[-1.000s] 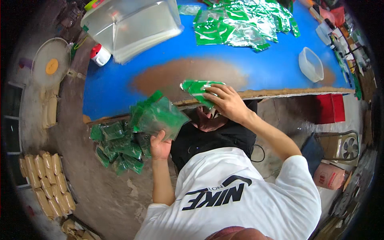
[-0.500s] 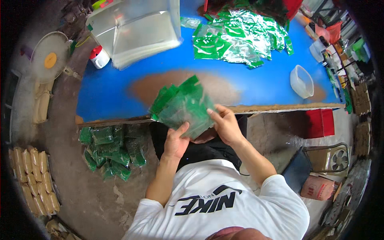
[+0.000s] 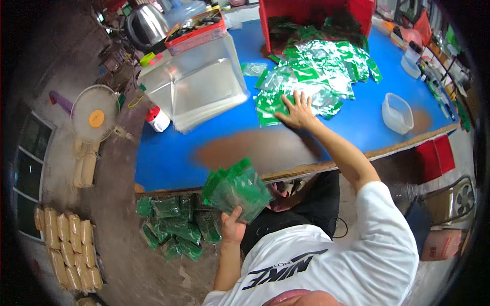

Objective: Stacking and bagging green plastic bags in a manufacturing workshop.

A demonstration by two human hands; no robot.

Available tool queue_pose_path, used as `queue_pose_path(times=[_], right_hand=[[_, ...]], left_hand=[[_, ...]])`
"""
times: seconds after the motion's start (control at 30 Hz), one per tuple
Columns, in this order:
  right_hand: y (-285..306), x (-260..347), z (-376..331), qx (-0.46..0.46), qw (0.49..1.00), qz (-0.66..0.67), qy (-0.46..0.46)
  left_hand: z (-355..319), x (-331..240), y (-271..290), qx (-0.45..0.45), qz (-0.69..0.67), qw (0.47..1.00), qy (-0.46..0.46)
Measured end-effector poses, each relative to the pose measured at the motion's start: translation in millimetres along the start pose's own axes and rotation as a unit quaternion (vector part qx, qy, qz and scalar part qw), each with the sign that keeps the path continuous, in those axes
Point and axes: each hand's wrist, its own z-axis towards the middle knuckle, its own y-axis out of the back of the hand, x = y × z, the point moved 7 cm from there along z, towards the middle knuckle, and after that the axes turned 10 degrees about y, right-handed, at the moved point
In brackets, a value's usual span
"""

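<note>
A bunch of clear plastic bags with green edges (image 3: pixel 240 191) is gripped in my left hand (image 3: pixel 234 225), its thumb on top, just off the table's front edge. My right hand (image 3: pixel 298 112) reaches across the blue table (image 3: pixel 178 158) and lies with spread fingers on a heap of similar green-edged bags (image 3: pixel 321 66). Those bags overlap loosely and shine under the light. Behind them, a red bin (image 3: pixel 319 13) lies with its mouth toward me, with more bags inside.
A stack of clear plastic sheets (image 3: pixel 209 92), a red-capped white bottle (image 3: pixel 157 119) and a clear tub (image 3: pixel 397 113) stand on the table. Filled green packets (image 3: pixel 176 224) lie on the floor at left. A fan (image 3: pixel 95 115) and brown packages (image 3: pixel 69 250) are farther left.
My right hand has left the bunch of bags and moved forward onto the heap. My left hand keeps the bunch, now lower in view. The whole view has shifted.
</note>
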Motion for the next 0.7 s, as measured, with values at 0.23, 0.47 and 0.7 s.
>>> queue_pose_path(times=[0.23, 0.47, 0.7], right_hand=[[65.2, 92.0, -72.9, -0.022, 0.968, 0.192, 0.159], [74.3, 165.1, -166.7, -0.160, 0.879, 0.294, 0.341], [76.9, 151.1, -131.7, -0.034, 0.859, 0.506, 0.073]], left_hand=[[-2.0, 19.7, 46.3, -0.032, -0.075, 0.995, 0.050], [-1.0, 11.4, 5.3, 0.189, -0.180, 0.961, 0.090], [27.1, 28.6, 3.9, 0.038, -0.144, 0.988, 0.044]])
